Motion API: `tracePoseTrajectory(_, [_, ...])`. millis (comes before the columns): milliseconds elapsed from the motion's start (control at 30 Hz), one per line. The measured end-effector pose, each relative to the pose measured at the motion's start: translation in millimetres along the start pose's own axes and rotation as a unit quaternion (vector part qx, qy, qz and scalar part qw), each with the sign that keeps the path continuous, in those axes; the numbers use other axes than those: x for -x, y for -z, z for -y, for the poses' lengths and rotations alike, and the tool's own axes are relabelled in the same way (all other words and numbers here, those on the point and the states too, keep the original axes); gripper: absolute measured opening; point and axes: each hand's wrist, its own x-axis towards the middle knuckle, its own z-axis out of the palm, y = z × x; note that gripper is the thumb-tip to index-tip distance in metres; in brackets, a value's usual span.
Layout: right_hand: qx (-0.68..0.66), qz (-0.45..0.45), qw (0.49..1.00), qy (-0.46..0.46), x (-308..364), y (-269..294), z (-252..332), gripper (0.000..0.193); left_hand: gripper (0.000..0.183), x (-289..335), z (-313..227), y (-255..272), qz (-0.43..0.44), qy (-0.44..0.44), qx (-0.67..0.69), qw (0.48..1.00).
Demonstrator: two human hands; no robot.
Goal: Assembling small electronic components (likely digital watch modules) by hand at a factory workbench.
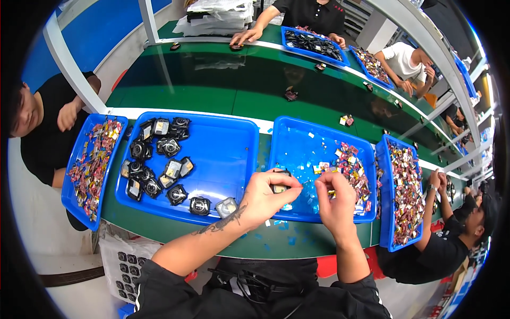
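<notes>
My left hand grips a small black squarish housing between thumb and fingers; it looks like a watch case, and the fingers hide part of it. Just to its right, my right hand is closed in a pinch, and whatever lies between its fingertips is too small to make out. Both hands hover over the near side of a blue tray that holds blue film scraps and a heap of small pink, yellow and silver parts. Left of it, another blue tray contains several similar black housings.
Narrower blue bins of pink parts flank the trays, one on the left and one on the right. Beyond runs a green conveyor carrying scattered parts. Co-workers sit left, right and across. A metal frame post rises at left.
</notes>
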Motion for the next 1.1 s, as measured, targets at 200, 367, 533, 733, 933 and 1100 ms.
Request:
tracePoseTrajectory(200, [-0.274,0.001,0.947,-0.169,9.7,-5.1,7.0,0.007,0.011,-0.3,5.2,-4.4,0.009,-0.032,-0.033,0.999])
tracePoseTrajectory(367, [-0.291,0.034,0.941,-0.169,9.2,-3.6,-1.6,0.011,0.011,-1.4,9.3,-4.9,0.029,-0.079,-0.058,0.995])
tracePoseTrajectory(533, [-0.217,0.017,0.964,-0.154,3.1,0.4,8.6,0.005,0.011,-2.7,13.3,-4.5,0.017,-0.122,-0.102,0.987])
tracePoseTrajectory(733, [0.057,-0.053,0.991,0.107,8.7,-8.5,15.5,0.019,0.01,-0.2,10.8,-7.0,-0.03,-0.07,-0.079,0.994])
tracePoseTrajectory(933, [0.099,0.083,0.992,0.002,2.2,16.0,-3.4,0.031,0.014,-4.4,7.0,-2.7,-0.016,-0.03,0.011,0.999])
tracePoseTrajectory(1100, [-0.263,0.092,0.941,-0.192,5.0,9.0,-3.4,0.022,0.015,-0.1,3.5,2.6,0.077,0.046,0.078,0.993])
